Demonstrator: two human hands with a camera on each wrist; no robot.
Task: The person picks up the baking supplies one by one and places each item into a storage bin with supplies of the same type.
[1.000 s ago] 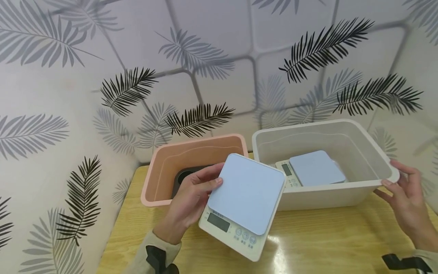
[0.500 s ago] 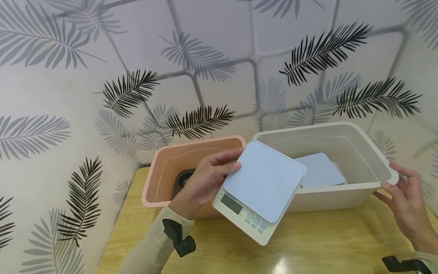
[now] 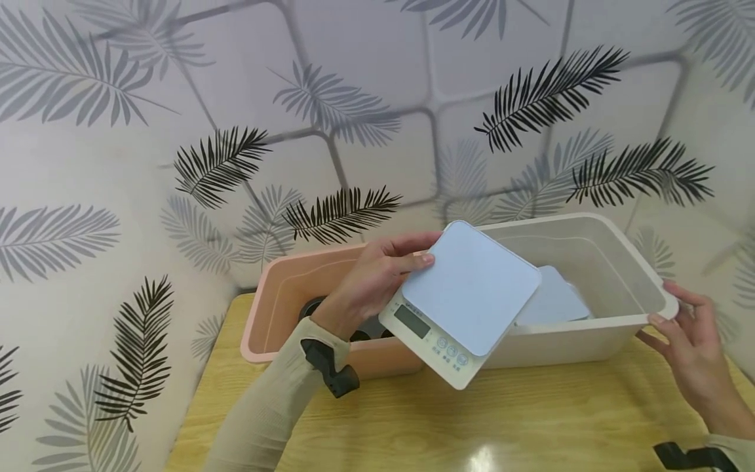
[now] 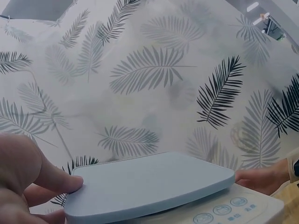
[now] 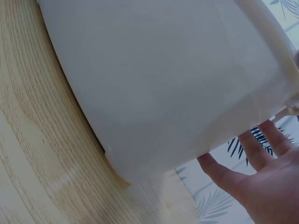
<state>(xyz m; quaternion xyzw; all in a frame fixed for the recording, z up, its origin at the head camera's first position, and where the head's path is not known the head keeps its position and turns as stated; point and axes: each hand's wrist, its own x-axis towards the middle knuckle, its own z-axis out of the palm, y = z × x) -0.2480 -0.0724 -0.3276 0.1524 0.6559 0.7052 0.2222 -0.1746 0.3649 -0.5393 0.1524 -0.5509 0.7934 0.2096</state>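
My left hand (image 3: 374, 282) pinches a white kitchen scale (image 3: 472, 288) by its left edge, thumb on top of the pale platform. The scale hangs tilted over the front of the two bins, its display and buttons facing me. A second scale (image 3: 554, 298) lies inside the white bin (image 3: 566, 349), partly hidden by the held one. At that bin's front right corner, my right hand (image 3: 696, 347) grips the rim between thumb and fingers. The right wrist view shows the fingers (image 5: 219, 173) against the bin's outer wall.
Left of the white bin stands a pink bin (image 3: 377, 362) with a dark object (image 3: 371, 326) inside, mostly hidden behind my left hand. Both bins rest on a wooden table (image 3: 413, 426). A leaf-patterned wall covering (image 3: 377, 157) rises right behind them.
My left hand has carried the scale up and to the right, from low in front of the bins to over the white bin's left part. The right hand keeps its place on the rim.
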